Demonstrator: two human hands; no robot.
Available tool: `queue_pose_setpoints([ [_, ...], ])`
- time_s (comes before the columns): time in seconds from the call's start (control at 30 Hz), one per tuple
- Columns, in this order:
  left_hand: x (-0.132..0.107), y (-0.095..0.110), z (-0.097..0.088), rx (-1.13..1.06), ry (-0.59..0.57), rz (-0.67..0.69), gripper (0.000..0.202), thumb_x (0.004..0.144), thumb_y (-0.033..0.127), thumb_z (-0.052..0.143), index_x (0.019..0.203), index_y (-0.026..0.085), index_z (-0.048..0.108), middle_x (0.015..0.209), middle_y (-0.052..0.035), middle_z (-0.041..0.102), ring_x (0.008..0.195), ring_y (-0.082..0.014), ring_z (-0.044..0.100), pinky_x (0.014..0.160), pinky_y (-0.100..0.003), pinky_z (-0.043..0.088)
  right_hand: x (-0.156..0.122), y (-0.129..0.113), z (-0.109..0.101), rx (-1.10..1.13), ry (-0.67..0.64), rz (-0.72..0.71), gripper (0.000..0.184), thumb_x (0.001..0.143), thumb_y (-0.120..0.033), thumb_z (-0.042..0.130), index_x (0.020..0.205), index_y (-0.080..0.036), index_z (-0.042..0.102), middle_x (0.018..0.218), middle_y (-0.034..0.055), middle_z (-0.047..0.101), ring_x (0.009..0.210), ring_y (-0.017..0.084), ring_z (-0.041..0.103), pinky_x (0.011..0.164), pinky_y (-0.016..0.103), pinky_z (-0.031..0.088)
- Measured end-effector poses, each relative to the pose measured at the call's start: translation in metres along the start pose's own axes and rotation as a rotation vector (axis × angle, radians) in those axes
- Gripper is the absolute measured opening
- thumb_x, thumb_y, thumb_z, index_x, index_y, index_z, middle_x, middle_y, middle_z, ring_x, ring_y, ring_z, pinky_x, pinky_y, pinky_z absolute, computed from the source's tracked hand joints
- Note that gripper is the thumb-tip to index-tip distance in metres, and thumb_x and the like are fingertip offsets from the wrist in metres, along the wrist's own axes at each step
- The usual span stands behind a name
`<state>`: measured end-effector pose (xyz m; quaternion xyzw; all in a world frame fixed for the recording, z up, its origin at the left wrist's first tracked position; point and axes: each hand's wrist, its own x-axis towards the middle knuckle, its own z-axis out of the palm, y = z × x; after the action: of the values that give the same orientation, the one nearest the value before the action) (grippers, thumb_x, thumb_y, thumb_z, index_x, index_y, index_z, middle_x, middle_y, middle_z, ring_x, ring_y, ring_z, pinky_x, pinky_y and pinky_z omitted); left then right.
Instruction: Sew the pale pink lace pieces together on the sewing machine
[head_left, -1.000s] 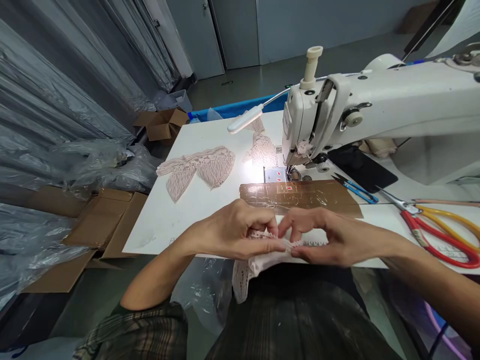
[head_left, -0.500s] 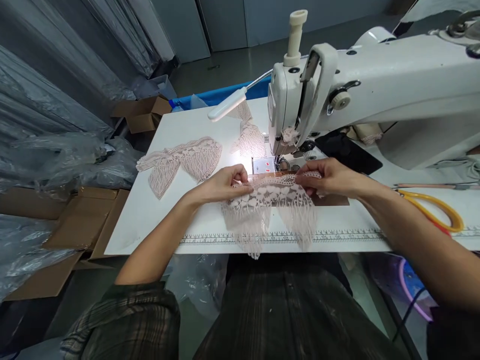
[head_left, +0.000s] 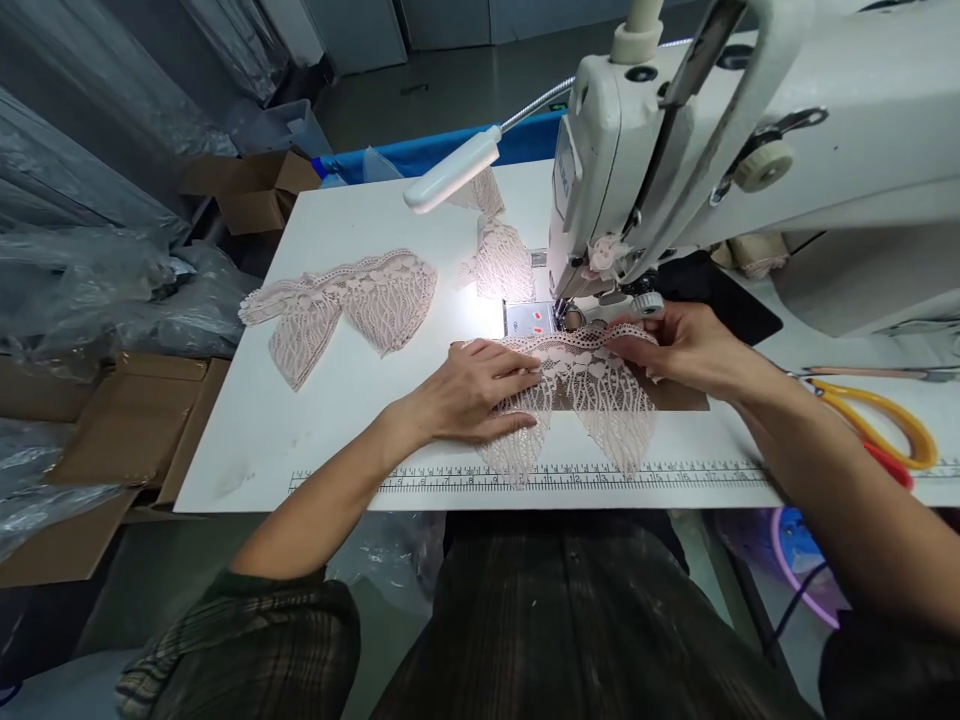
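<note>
A pale pink lace piece (head_left: 592, 395) lies spread on the white table (head_left: 352, 400) in front of the white sewing machine (head_left: 720, 140). My left hand (head_left: 472, 390) rests flat on the lace's left part, fingers stretched out and pressing it down. My right hand (head_left: 679, 345) pinches the lace's upper right edge close to the presser foot (head_left: 577, 318). The lace's fringe hangs toward the printed ruler (head_left: 570, 478) along the table's front edge.
Another lace piece (head_left: 345, 300) lies at the left of the table, a smaller one (head_left: 499, 265) sits behind the needle under the lamp (head_left: 452, 170). Yellow-and-red scissors (head_left: 881, 430) lie at the right. Cardboard boxes (head_left: 127, 430) and plastic sheeting (head_left: 90, 280) fill the floor at left.
The lace went from bunched at the table's front edge to spread flat near the needle. My left hand changed from pinching to lying flat on it; my right hand moved toward the presser foot.
</note>
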<state>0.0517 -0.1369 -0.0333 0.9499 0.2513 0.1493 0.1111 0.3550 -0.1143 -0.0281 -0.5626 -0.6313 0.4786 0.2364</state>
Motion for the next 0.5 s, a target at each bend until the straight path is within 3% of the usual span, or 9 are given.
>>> queue_pose_setpoints([
  [0.1, -0.001, 0.005, -0.008, -0.183, 0.017, -0.193, 0.051, 0.097, 0.061, 0.061, 0.121, 0.016, 0.066, 0.126, -0.0160, 0.071, 0.117, -0.0301, 0.067, 0.100, -0.050, 0.054, -0.006, -0.016, 0.023, 0.422, -0.107, 0.123, 0.049, 0.067, -0.051, 0.088, 0.097, -0.020, 0.066, 0.076, 0.0009, 0.062, 0.061, 0.010, 0.053, 0.053, 0.026, 0.042],
  [0.17, -0.003, 0.006, -0.015, -0.495, 0.017, -0.352, 0.068, 0.091, 0.075, 0.058, 0.123, 0.015, 0.060, 0.115, -0.0155, 0.073, 0.103, -0.0265, 0.072, 0.086, -0.042, 0.060, -0.010, -0.034, 0.046, 0.613, -0.187, 0.151, 0.047, 0.068, -0.046, 0.090, 0.096, -0.019, 0.063, 0.069, -0.0029, 0.056, 0.055, 0.006, 0.046, 0.050, 0.023, 0.039],
  [0.2, -0.004, 0.007, -0.019, -0.677, -0.005, -0.415, 0.076, 0.087, 0.080, 0.057, 0.125, 0.015, 0.057, 0.111, -0.0144, 0.073, 0.095, -0.0245, 0.073, 0.078, -0.038, 0.061, -0.011, -0.043, 0.056, 0.702, -0.207, 0.130, 0.046, 0.069, -0.045, 0.090, 0.096, -0.018, 0.063, 0.070, -0.0030, 0.056, 0.057, 0.005, 0.048, 0.051, 0.022, 0.042],
  [0.27, -0.006, 0.008, -0.025, -0.944, -0.068, -0.525, 0.084, 0.081, 0.082, 0.063, 0.130, 0.015, 0.050, 0.107, -0.0126, 0.072, 0.085, -0.0220, 0.074, 0.070, -0.034, 0.061, -0.010, -0.056, 0.072, 0.811, -0.289, 0.060, 0.049, 0.073, -0.050, 0.086, 0.104, -0.017, 0.065, 0.090, 0.0050, 0.068, 0.076, 0.011, 0.063, 0.067, 0.024, 0.055],
  [0.33, -0.006, 0.013, -0.028, -0.936, -0.076, -0.672, 0.082, 0.078, 0.070, 0.076, 0.131, 0.014, 0.049, 0.103, -0.0106, 0.073, 0.082, -0.0216, 0.075, 0.069, -0.033, 0.060, -0.007, -0.059, 0.076, 0.751, -0.347, 0.024, 0.054, 0.077, -0.056, 0.081, 0.109, -0.016, 0.065, 0.108, 0.0121, 0.071, 0.093, 0.017, 0.069, 0.080, 0.031, 0.060],
  [0.37, -0.005, 0.016, -0.030, -0.862, -0.063, -0.750, 0.078, 0.078, 0.062, 0.080, 0.131, 0.014, 0.050, 0.098, -0.0089, 0.074, 0.080, -0.0213, 0.074, 0.069, -0.032, 0.059, -0.005, -0.055, 0.073, 0.663, -0.312, 0.009, 0.055, 0.079, -0.057, 0.080, 0.111, -0.015, 0.065, 0.111, 0.0136, 0.071, 0.096, 0.018, 0.069, 0.083, 0.033, 0.061],
  [0.5, -0.002, 0.026, -0.030, -0.690, -0.047, -0.872, 0.055, 0.092, 0.040, 0.071, 0.136, 0.016, 0.050, 0.074, -0.0013, 0.073, 0.071, -0.0210, 0.074, 0.066, -0.032, 0.055, -0.003, -0.025, 0.049, 0.146, 0.011, -0.077, 0.044, 0.090, -0.053, 0.067, 0.113, -0.015, 0.068, 0.102, 0.0119, 0.072, 0.088, 0.019, 0.069, 0.084, 0.038, 0.059],
])
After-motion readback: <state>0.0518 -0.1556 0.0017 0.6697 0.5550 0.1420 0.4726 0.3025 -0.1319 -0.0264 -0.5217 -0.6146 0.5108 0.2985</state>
